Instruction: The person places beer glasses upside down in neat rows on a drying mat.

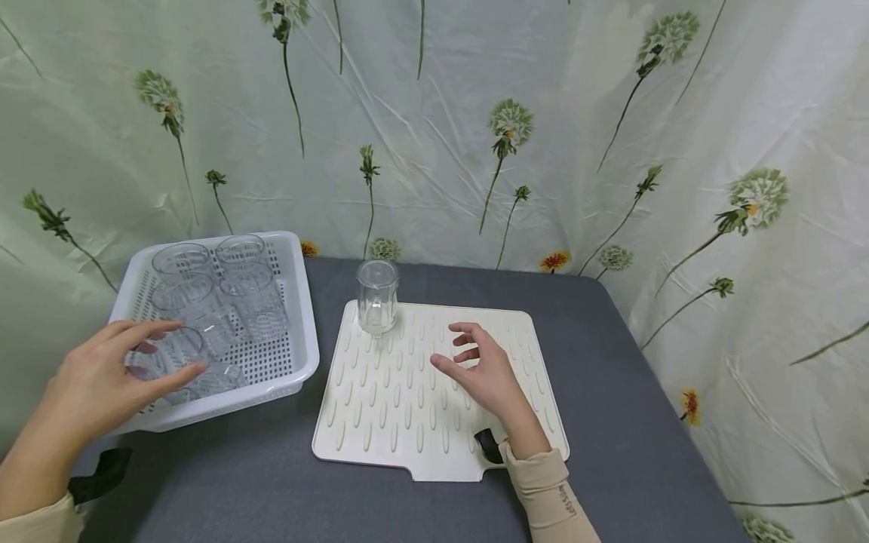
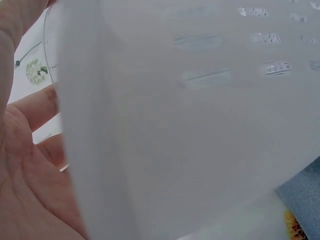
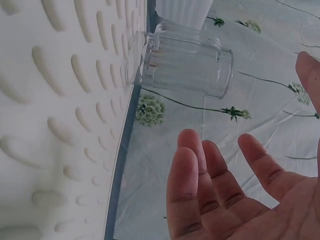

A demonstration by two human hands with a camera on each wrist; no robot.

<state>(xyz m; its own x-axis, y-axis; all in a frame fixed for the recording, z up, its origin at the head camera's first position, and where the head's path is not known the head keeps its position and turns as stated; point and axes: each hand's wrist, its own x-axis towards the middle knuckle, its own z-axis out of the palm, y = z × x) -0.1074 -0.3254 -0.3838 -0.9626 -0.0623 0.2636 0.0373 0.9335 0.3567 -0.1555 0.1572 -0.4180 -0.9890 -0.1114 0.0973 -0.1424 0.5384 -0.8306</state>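
A white perforated basket (image 1: 308,332) at the left holds several clear drinking glasses, among them one at the back left (image 1: 182,290). My left hand (image 1: 102,373) reaches over its near left side, thumb and fingers curved around the front-left drinking glass (image 1: 186,343). In the left wrist view the basket wall (image 2: 165,125) hides most of that glass; fingers (image 2: 37,107) show behind its edge. Over the cream ridged mat (image 1: 424,392), my right hand (image 1: 485,373) hovers with loosely bent fingers, holding nothing. One clear glass (image 1: 377,298) stands at the mat's back left corner.
Mat and basket lie on a dark grey table (image 1: 604,377). A pale curtain (image 1: 434,136) with dandelion prints hangs right behind the table's back edge and along its right side. In the right wrist view, the glass (image 3: 187,67) stands near the basket.
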